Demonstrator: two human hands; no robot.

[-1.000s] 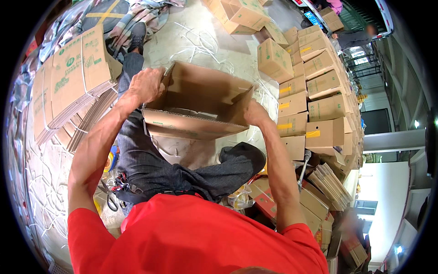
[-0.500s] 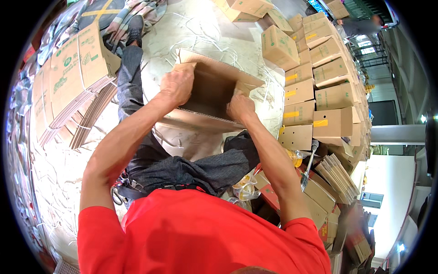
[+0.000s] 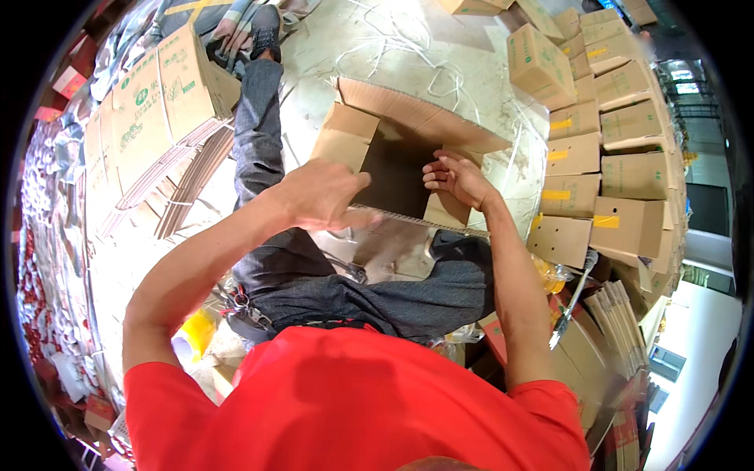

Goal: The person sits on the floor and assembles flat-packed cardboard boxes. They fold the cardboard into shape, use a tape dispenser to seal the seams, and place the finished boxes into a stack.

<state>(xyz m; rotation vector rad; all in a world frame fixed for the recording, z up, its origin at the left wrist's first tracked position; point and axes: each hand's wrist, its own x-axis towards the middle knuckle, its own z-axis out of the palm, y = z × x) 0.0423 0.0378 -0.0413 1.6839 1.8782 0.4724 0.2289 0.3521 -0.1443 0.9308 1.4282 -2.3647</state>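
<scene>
An open brown cardboard box (image 3: pixel 408 118) rests against my lap with its flaps spread and its dark inside facing me. My left hand (image 3: pixel 318 192) hovers over the near flap with fingers apart and holds nothing that I can see. My right hand (image 3: pixel 455 177) presses with bent fingers on the box's inner right flap (image 3: pixel 446 210). A clear plastic sheet (image 3: pixel 377 243) lies under the box on my grey trousers (image 3: pixel 369 290).
Assembled cartons with yellow tape are stacked at the right (image 3: pixel 597 149). A pile of flat cartons with green print (image 3: pixel 149 102) stands at the left. White strapping (image 3: pixel 400 39) litters the pale floor. A dark tool (image 3: pixel 569 306) lies by flat cardboard at lower right.
The box has come down from a raised, tilted position and its flaps now stand open. My left hand has let go of its top edge, and my right hand has moved inside.
</scene>
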